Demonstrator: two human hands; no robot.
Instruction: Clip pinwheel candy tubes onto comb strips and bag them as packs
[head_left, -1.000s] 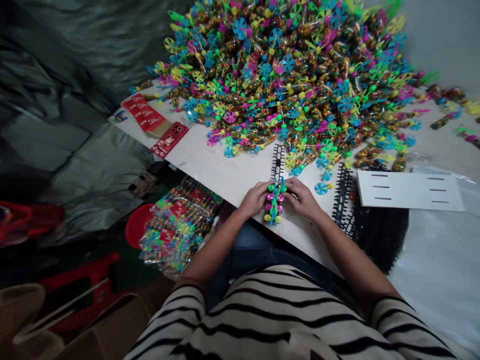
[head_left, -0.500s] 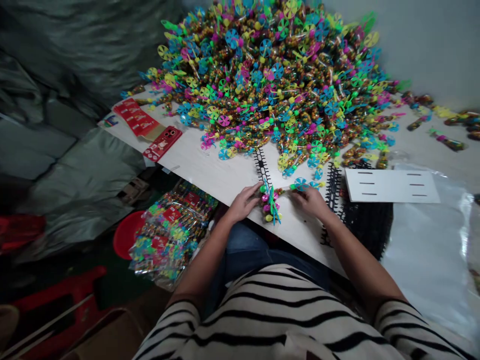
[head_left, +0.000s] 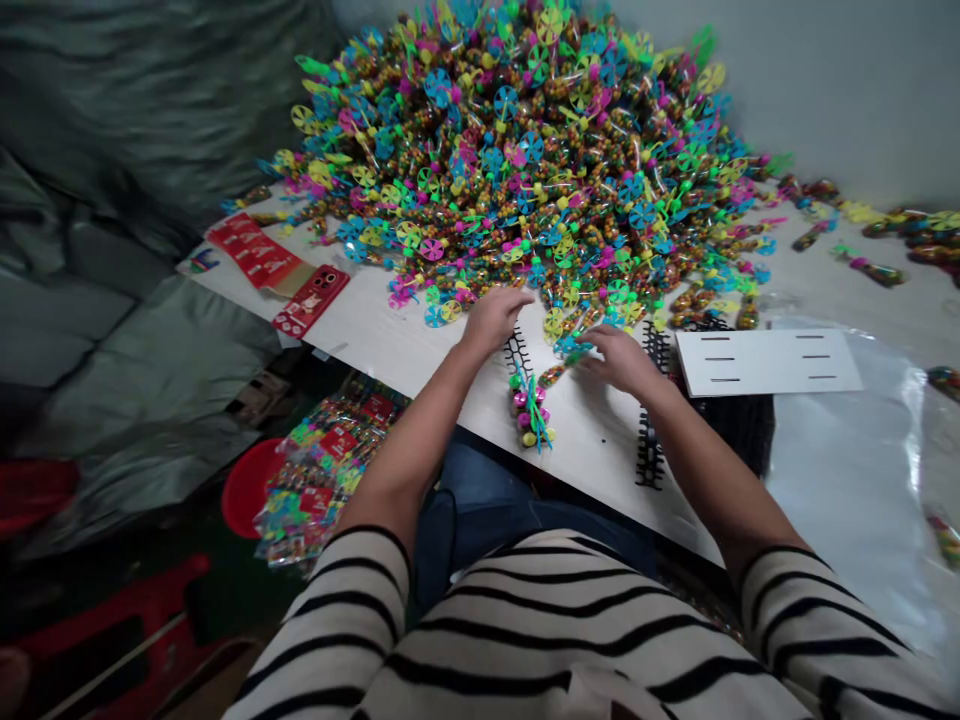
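A black toothed plastic strip [head_left: 517,352] lies in front of me, with several pink, green, yellow and blue windmill-topped candy tubes [head_left: 531,410] set along its near end. My left hand [head_left: 493,320] is over the strip's far end, at the front edge of the candy tube pile [head_left: 525,190]. Its fingers point right, apart, with nothing visible in them. My right hand [head_left: 616,360] pinches a small candy tube [head_left: 553,374] by its green end, the tube pointing left toward the strip. Blue windmill pieces [head_left: 574,345] lie by its fingertips.
More black strips [head_left: 651,450] lie right of my right hand, beside a white slotted card [head_left: 769,362] and clear plastic bags [head_left: 847,450]. A red phone [head_left: 311,302] rests at the table's left. Packed bags [head_left: 322,460] and a red basin [head_left: 251,490] are below.
My left hand has moved away from the near tubes, forward to the pile's edge. The right hand has shifted slightly forward, and a candy tube now shows at its fingertips. The view has shifted a little.
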